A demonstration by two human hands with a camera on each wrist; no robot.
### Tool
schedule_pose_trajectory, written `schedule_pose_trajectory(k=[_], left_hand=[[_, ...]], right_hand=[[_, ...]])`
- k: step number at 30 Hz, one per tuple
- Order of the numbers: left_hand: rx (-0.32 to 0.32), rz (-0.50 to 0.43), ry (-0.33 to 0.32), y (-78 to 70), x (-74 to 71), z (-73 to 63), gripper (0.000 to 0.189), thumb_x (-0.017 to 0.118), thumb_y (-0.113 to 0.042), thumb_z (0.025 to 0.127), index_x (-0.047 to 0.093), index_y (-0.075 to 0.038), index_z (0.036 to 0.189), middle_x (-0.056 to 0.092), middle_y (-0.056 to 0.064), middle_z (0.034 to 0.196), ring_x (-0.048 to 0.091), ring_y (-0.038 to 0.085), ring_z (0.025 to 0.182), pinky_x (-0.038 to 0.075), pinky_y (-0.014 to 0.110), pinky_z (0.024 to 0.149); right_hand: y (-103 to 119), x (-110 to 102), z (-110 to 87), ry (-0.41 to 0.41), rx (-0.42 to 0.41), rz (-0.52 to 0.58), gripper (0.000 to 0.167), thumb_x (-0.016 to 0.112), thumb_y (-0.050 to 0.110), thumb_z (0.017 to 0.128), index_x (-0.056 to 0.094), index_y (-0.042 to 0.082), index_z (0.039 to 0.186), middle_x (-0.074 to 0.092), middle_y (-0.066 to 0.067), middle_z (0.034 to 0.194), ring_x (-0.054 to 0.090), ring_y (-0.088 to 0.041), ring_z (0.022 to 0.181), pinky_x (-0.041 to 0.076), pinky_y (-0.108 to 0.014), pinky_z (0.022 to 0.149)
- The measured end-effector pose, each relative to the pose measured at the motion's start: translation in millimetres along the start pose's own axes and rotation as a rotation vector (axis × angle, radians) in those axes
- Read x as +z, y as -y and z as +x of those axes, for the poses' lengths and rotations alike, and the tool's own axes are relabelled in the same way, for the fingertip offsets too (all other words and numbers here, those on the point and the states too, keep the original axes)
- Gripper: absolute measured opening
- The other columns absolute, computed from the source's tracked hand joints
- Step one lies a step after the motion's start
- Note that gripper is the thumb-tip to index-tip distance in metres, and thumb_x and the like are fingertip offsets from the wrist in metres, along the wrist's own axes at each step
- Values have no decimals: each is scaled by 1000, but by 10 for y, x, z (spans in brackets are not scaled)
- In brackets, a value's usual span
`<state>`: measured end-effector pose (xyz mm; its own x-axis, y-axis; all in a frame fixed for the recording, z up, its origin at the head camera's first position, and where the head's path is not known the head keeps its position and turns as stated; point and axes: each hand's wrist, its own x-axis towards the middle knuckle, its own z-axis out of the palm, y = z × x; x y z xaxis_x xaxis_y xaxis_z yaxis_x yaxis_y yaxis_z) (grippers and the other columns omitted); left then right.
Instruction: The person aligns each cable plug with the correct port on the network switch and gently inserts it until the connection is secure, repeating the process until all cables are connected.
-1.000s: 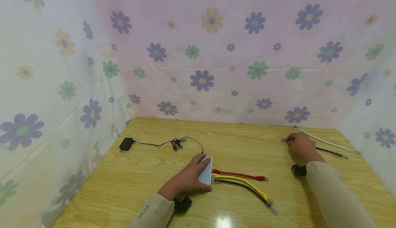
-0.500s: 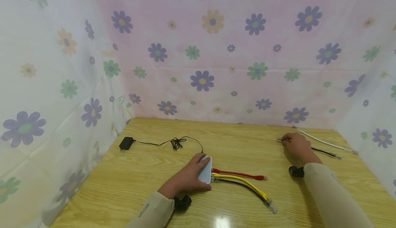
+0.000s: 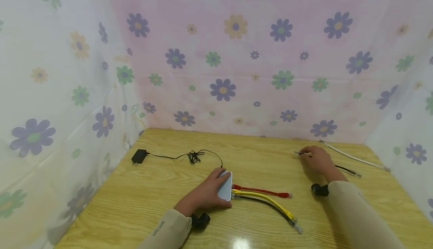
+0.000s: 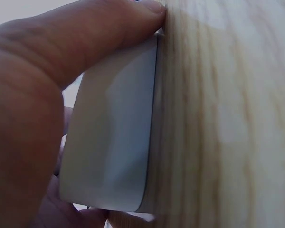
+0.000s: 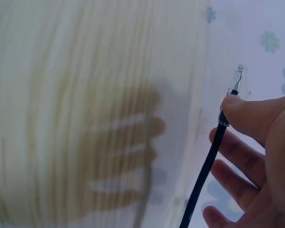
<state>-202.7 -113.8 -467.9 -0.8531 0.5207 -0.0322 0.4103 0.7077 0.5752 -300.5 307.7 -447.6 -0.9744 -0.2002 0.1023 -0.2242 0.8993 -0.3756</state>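
Note:
My left hand point(image 3: 204, 192) holds a small white network switch point(image 3: 224, 187) on the table, thumb at its near end and fingers at its far end. The left wrist view shows the thumb over the switch's pale flat face point(image 4: 116, 128). From its right side run a red cable point(image 3: 258, 189), a yellow cable point(image 3: 267, 196) and a black cable point(image 3: 270, 205), their other plugs lying free. At the right, my right hand point(image 3: 318, 161) pinches another black Ethernet cable point(image 5: 202, 178) just behind its clear plug point(image 5: 237, 77); its tail trails rightward behind the hand.
A white cable point(image 3: 352, 155) lies at the back right, near the table point(image 3: 257, 159) edge. On the left, a black power adapter point(image 3: 139, 156) connects to the switch by a thin, partly bundled cord point(image 3: 194, 156). Flowered cloth point(image 3: 247, 102) hangs behind and at both sides.
My right hand has drawn the black cable leftward along the table, away from the white cable. The left hand and the switch have stayed in place.

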Motion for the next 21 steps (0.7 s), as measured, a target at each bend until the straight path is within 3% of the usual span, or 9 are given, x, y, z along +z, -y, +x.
schedule_pose_trajectory(k=[12, 21], left_hand=[[7, -4, 6, 1, -5, -18, 97, 77, -51, 77, 27, -21, 155, 17, 4, 160, 40, 23, 127, 46, 32, 84], [14, -11, -2, 27, 14, -10, 97, 77, -52, 77, 27, -22, 155, 17, 3, 160, 40, 23, 127, 46, 32, 84]], right_hand=[[335, 86, 1, 36, -21, 93, 31, 52, 25, 101, 61, 6, 124, 63, -23, 121, 60, -43, 106, 49, -53, 82], [552, 143, -32, 29, -65, 174, 27, 55, 22, 99, 65, 9, 121, 68, -17, 111, 64, -30, 94, 51, -43, 75]])
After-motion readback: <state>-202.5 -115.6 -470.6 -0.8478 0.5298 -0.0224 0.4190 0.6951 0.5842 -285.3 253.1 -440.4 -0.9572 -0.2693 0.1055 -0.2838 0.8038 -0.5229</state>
